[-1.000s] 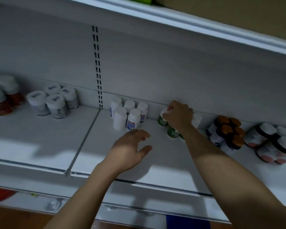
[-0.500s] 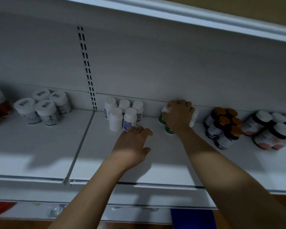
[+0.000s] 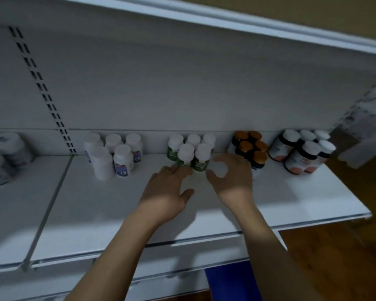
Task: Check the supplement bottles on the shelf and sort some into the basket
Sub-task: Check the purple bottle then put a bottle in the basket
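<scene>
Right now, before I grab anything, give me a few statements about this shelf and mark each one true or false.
1. The green-label bottles have white caps. True.
2. The orange-capped bottles stand to the left of the green-label bottles. False: they stand to their right.
3. The left hand has its fingers straight and grips nothing. True.
4. The shelf is dark wood. False: the shelf is white.
</scene>
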`<state>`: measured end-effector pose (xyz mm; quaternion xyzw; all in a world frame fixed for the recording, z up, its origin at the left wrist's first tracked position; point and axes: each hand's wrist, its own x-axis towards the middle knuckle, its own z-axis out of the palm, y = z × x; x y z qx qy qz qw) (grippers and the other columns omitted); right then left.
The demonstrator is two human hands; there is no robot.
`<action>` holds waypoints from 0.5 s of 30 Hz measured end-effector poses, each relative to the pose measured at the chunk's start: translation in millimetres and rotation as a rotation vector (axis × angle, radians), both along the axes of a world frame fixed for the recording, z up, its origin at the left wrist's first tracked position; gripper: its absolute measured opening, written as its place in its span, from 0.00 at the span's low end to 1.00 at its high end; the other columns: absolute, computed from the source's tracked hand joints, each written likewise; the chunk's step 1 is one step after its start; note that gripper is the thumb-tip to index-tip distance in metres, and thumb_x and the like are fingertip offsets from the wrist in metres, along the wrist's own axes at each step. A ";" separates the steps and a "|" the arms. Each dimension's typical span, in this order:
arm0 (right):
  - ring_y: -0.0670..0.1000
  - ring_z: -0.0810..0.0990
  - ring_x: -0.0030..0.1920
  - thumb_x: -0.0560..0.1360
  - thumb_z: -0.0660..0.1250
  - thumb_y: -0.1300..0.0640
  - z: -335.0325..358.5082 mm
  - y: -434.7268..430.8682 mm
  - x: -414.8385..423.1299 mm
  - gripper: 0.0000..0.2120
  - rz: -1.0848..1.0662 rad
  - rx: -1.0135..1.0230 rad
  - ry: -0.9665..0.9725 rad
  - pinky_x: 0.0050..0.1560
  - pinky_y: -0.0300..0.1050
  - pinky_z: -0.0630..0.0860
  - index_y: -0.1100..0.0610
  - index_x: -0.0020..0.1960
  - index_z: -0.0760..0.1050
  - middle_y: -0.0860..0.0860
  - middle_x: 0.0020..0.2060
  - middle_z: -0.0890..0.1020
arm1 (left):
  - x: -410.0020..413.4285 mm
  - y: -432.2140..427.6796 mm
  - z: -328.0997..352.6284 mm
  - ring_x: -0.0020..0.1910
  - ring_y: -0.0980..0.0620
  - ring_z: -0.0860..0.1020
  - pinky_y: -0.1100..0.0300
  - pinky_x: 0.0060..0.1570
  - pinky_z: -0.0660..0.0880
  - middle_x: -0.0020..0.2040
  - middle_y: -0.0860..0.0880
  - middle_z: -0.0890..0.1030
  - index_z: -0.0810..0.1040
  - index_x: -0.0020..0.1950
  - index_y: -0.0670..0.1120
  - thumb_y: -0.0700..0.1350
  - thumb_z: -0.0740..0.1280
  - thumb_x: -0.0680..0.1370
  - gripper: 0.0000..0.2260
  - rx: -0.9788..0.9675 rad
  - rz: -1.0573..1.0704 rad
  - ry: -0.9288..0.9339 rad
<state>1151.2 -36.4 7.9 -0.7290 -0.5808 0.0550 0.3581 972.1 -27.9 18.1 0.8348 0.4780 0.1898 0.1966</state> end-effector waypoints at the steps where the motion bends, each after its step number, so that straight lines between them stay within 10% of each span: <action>1: 0.59 0.75 0.58 0.70 0.73 0.54 1.2 -4.0 16.5 0.14 -0.027 -0.013 0.016 0.59 0.52 0.72 0.56 0.55 0.80 0.56 0.55 0.79 | 9.0 -0.3 4.5 0.66 0.49 0.67 0.56 0.61 0.65 0.68 0.52 0.71 0.68 0.71 0.53 0.53 0.65 0.79 0.20 0.005 -0.005 0.000; 8: 0.62 0.75 0.55 0.73 0.69 0.61 22.6 -4.1 113.1 0.07 -0.169 0.015 -0.024 0.51 0.55 0.75 0.63 0.50 0.78 0.61 0.50 0.79 | 66.8 -10.2 24.2 0.66 0.49 0.67 0.58 0.60 0.64 0.69 0.53 0.69 0.66 0.71 0.54 0.55 0.63 0.79 0.21 0.027 0.014 0.067; 15: 0.58 0.79 0.50 0.72 0.69 0.46 8.6 21.3 147.9 0.18 -0.145 -0.195 -0.006 0.42 0.47 0.73 0.59 0.53 0.72 0.55 0.49 0.79 | 109.8 -32.0 20.7 0.64 0.48 0.70 0.57 0.57 0.67 0.65 0.51 0.74 0.71 0.69 0.51 0.55 0.67 0.77 0.22 0.037 0.109 0.046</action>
